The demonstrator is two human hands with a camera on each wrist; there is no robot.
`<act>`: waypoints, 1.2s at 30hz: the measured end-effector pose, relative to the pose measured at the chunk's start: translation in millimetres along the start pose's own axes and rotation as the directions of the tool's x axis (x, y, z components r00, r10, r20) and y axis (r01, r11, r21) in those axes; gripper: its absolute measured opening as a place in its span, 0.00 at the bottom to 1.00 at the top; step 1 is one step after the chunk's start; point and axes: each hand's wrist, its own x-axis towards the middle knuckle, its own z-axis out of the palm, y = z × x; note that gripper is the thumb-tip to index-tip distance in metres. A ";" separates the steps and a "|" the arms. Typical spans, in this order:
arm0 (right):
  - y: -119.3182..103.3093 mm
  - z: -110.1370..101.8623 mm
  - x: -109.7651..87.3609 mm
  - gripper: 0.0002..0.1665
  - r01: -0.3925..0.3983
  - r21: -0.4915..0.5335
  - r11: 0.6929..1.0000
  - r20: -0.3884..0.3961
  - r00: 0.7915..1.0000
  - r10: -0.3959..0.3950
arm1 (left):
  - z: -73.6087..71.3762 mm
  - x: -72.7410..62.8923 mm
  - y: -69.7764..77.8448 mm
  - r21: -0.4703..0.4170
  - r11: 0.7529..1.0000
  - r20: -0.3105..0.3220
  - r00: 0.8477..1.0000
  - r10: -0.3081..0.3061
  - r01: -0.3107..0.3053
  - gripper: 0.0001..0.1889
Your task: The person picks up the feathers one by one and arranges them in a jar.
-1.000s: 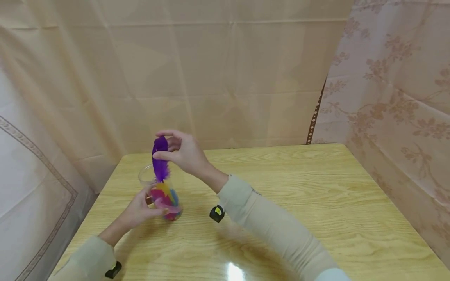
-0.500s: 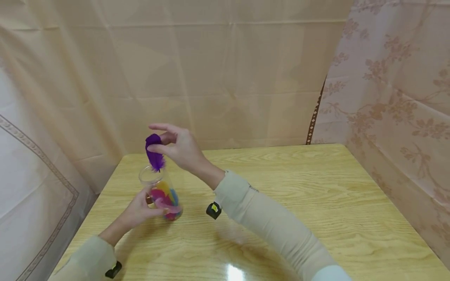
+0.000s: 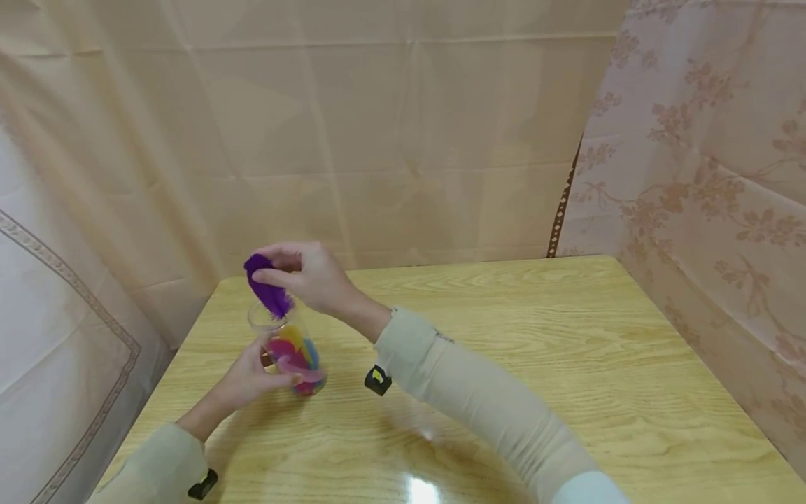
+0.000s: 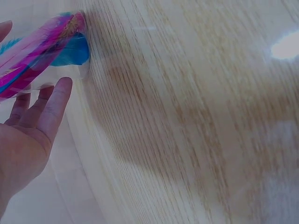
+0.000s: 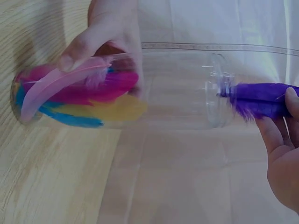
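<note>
A clear jar [image 5: 173, 88] stands upright at the table's left side, holding pink, magenta, yellow and blue feathers [image 5: 84, 95] in its lower part. My left hand [image 3: 245, 374] grips the jar low down, thumb on the near side and fingers round the far side; the left wrist view shows those fingers [image 4: 51, 107] against the clear wall. Above the jar's mouth, my right hand [image 3: 308, 280] pinches a purple feather [image 3: 267, 287] between thumb and fingers. The feather's quill end points down at the rim [image 5: 217, 91]; whether it is inside cannot be told.
The wood-grain table [image 3: 535, 364] reaches to a beige curtain [image 3: 390, 140] at the back. A floral cloth [image 3: 711, 175] hangs on the right and a white cloth [image 3: 57, 336] on the left. Small black devices [image 3: 378, 380] sit at the wrists.
My right hand has moved left with the purple feather, up a little and then down, bringing its lower end over the jar's mouth. The left hand and jar have stayed put.
</note>
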 end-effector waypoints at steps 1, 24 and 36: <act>1.1 0.2 -0.1 0.13 -0.018 0.005 1.000 0.010 1.000 0.018 | -0.2 0.6 0.3 -0.001 1.000 -0.001 1.000 0.006 -0.006 0.43; 13.5 1.7 -6.2 0.12 -0.095 0.061 0.994 0.016 0.995 0.094 | -3.1 2.5 3.9 0.021 1.000 0.004 1.000 -0.005 0.005 0.37; 15.1 2.5 -6.7 0.11 -0.092 0.086 0.992 0.028 0.996 0.090 | -3.4 3.7 4.4 0.058 0.998 0.008 1.000 0.006 -0.007 0.38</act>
